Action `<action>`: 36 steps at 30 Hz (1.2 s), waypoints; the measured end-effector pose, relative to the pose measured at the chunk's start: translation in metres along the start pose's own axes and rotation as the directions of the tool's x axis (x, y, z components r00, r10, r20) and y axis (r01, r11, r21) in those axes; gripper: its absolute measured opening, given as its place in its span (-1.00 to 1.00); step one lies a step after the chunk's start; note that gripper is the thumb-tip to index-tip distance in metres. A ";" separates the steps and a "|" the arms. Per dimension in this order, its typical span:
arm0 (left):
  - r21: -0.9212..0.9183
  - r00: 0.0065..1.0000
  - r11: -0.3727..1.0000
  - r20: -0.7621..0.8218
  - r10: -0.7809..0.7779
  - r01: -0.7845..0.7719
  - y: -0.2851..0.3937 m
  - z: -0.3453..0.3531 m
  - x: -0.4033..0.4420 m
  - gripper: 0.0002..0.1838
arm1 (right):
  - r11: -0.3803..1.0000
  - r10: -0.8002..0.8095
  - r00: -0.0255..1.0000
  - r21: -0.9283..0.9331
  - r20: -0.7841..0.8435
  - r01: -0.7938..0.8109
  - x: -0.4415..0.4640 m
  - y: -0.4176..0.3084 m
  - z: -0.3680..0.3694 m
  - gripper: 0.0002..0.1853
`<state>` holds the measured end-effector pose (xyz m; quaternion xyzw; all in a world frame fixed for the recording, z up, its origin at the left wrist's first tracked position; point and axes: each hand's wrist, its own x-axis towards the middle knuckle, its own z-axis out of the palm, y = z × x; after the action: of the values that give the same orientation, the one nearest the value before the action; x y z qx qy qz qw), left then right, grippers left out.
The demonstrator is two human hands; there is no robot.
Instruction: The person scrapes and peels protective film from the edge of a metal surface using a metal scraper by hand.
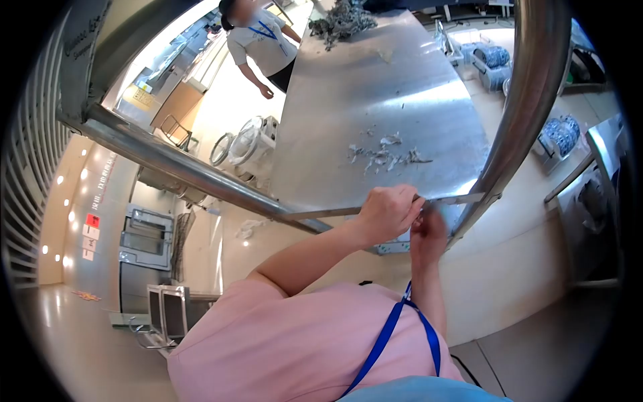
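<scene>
My left hand [387, 212] is closed, its fingers pinched together just over the near edge of a steel table [375, 74]. Close beside it, almost touching, is my right hand [429, 231], partly smeared by motion, so its fingers are hard to read. Whatever lies between the two hands is too small or hidden to make out. Beyond them, small grey shreds [388, 155] are scattered on the tabletop. A larger heap of grey, ragged pieces [343, 23] sits at the far end.
Metal posts frame the table, a left rail [181, 167] and a right post [536, 80]. Another person [264, 47] stands at the far left side. Clear bins [251, 144] stand on the floor at left, blue-patterned containers [559, 137] at right. A wheeled cart [167, 311] is lower left.
</scene>
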<state>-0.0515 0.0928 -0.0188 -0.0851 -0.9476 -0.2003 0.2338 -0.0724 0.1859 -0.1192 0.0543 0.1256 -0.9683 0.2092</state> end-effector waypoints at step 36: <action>-0.145 1.000 0.989 0.012 0.023 -0.021 0.007 -0.007 0.005 -0.78 | 0.999 0.026 0.997 0.043 0.072 -0.029 -0.006 -0.004 0.007 -0.81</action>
<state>-0.0512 0.0969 -0.0080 -0.1136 -0.9311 -0.2657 0.2226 -0.0687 0.1902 -0.1105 0.0259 0.0962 -0.9692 0.2254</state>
